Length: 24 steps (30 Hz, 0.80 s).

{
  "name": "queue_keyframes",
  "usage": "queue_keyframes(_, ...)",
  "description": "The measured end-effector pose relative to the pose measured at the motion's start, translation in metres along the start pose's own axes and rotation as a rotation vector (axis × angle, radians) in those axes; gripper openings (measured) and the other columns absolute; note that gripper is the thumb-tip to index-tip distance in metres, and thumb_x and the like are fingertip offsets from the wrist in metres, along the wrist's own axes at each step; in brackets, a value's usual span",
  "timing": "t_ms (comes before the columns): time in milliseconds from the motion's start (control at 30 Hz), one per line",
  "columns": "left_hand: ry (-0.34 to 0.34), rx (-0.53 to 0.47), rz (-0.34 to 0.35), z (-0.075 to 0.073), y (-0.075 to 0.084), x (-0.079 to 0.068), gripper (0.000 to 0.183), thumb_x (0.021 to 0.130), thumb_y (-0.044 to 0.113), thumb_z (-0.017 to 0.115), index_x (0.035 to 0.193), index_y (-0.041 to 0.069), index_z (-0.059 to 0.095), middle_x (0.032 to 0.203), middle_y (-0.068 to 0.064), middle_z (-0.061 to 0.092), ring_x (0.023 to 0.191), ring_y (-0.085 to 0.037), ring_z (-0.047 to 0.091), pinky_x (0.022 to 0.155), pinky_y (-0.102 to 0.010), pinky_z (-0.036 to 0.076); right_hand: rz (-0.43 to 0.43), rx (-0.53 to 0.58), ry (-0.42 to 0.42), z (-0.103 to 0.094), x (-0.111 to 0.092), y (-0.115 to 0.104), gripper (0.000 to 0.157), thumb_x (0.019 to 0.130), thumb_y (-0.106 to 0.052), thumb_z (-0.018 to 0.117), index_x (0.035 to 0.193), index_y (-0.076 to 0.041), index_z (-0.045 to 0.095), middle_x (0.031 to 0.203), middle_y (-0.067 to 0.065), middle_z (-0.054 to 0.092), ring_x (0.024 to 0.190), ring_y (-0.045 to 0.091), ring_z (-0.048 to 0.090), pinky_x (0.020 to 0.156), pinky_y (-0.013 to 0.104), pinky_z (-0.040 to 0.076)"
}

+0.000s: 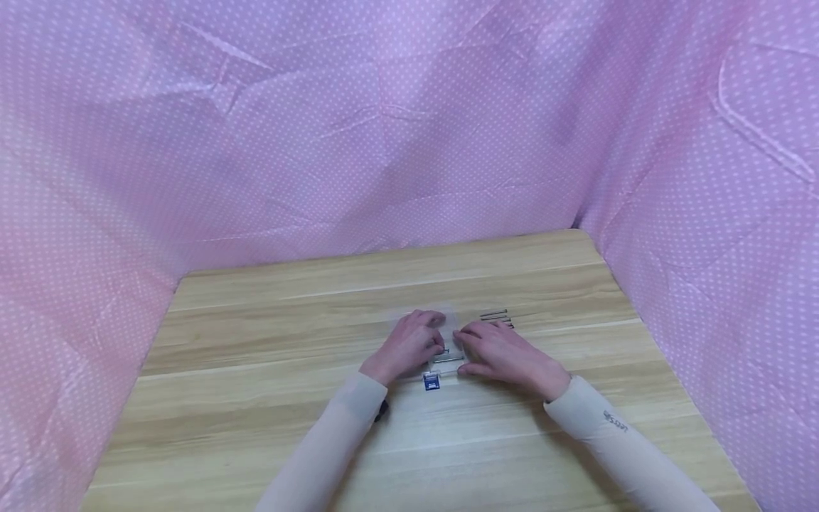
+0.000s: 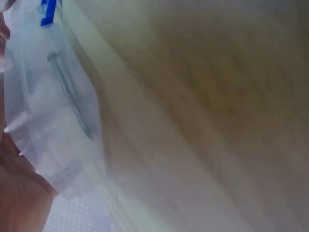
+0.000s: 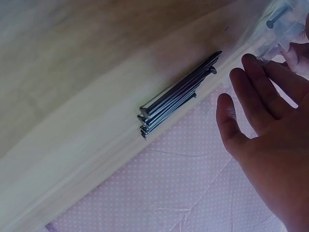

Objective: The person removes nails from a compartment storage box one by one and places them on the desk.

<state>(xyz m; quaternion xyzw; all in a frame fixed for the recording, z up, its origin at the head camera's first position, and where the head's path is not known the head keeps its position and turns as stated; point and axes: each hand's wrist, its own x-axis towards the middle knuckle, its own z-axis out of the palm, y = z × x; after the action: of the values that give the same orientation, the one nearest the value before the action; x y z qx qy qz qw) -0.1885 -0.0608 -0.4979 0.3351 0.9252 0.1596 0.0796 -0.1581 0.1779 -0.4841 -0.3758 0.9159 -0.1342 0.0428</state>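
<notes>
A clear plastic bag (image 1: 453, 321) with a blue slider (image 1: 431, 382) at its near edge lies between both hands. Inside it shows a nail (image 2: 70, 94), seen through the plastic in the left wrist view. My left hand (image 1: 409, 346) has curled fingers and grips the bag from the left; a short bit of metal shows by its fingertips. On the other side my right hand (image 1: 508, 358) touches the bag's right edge, its thumb apart from the loosely bent fingers. Several loose nails (image 3: 178, 92) lie side by side just beyond the right hand.
The wooden table (image 1: 256, 341) carries all of this. Pink dotted cloth (image 1: 384, 142) hangs behind and along both sides of it. A small dark object (image 1: 382, 410) shows at the left cuff.
</notes>
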Motion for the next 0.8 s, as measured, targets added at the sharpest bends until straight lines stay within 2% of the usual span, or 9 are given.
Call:
queue_keyframes(100, -0.017, -0.012, 0.037, -0.0006, -0.0043, -0.0003, 0.013, 0.099, 0.024, 0.071, 0.103, 0.017, 0.081, 0.156, -0.007, 0.049, 0.143, -0.026, 0.045, 0.124, -0.047, 0.030, -0.002, 0.000, 0.001, -0.0005, 0.0005, -0.0004, 0.066, 0.094, -0.052, 0.071, 0.140, -0.004, 0.062, 0.128, 0.009, 0.066, 0.119, 0.025, 0.061, 0.110, 0.051, 0.044)
queue_keyframes(233, -0.005, -0.057, 0.080, -0.0012, -0.0082, -0.0012, 0.013, 0.101, 0.023, 0.069, 0.105, 0.015, 0.078, 0.158, -0.009, 0.046, 0.145, -0.026, 0.043, 0.125, -0.052, 0.026, -0.005, -0.008, 0.006, -0.0005, 0.0010, -0.0005, 0.066, 0.095, -0.052, 0.071, 0.138, -0.004, 0.062, 0.127, 0.009, 0.066, 0.118, 0.025, 0.062, 0.110, 0.051, 0.044)
queue_keyframes(333, 0.008, -0.081, 0.098, -0.0014, -0.0094, -0.0022, 0.014, 0.102, 0.024, 0.067, 0.106, 0.014, 0.075, 0.154, -0.009, 0.051, 0.144, -0.025, 0.045, 0.124, -0.056, 0.025, -0.007, -0.016, 0.010, -0.0001, 0.0012, -0.0005, 0.065, 0.095, -0.052, 0.071, 0.137, -0.004, 0.063, 0.126, 0.009, 0.066, 0.117, 0.026, 0.062, 0.110, 0.050, 0.045)
queue_keyframes(433, 0.021, -0.094, 0.105, -0.0018, -0.0100, -0.0036, 0.013, 0.103, 0.024, 0.065, 0.107, 0.014, 0.073, 0.142, -0.007, 0.061, 0.138, -0.024, 0.050, 0.125, -0.055, 0.024, -0.007, -0.014, 0.011, 0.0001, 0.0012, -0.0006, 0.065, 0.094, -0.051, 0.071, 0.137, -0.003, 0.063, 0.125, 0.009, 0.066, 0.117, 0.026, 0.062, 0.109, 0.051, 0.045)
queue_keyframes(600, 0.065, -0.102, 0.107, -0.0024, -0.0104, -0.0060, 0.012, 0.103, 0.021, 0.065, 0.109, 0.013, 0.070, 0.117, -0.002, 0.070, 0.118, -0.019, 0.061, 0.119, -0.043, 0.036, 0.004, 0.003, 0.012, 0.0010, 0.0010, -0.0009, 0.065, 0.094, -0.050, 0.073, 0.138, -0.004, 0.063, 0.125, 0.008, 0.066, 0.117, 0.025, 0.062, 0.108, 0.051, 0.045)
queue_keyframes(700, 0.090, -0.121, 0.104, -0.0032, -0.0103, -0.0076, 0.013, 0.103, 0.020, 0.064, 0.110, 0.012, 0.070, 0.109, -0.001, 0.070, 0.106, -0.018, 0.061, 0.109, -0.038, 0.044, 0.007, 0.010, 0.014, 0.0018, 0.0006, -0.0005, 0.065, 0.094, -0.050, 0.073, 0.138, -0.004, 0.063, 0.126, 0.008, 0.066, 0.117, 0.025, 0.062, 0.107, 0.051, 0.045)
queue_keyframes(800, 0.110, -0.141, 0.098, -0.0042, -0.0098, -0.0095, 0.013, 0.103, 0.019, 0.063, 0.110, 0.011, 0.070, 0.106, 0.000, 0.069, 0.100, -0.017, 0.058, 0.101, -0.036, 0.047, 0.004, 0.011, 0.014, 0.0023, 0.0002, 0.0002, 0.065, 0.094, -0.049, 0.073, 0.139, -0.003, 0.062, 0.127, 0.009, 0.065, 0.118, 0.026, 0.061, 0.108, 0.051, 0.045)
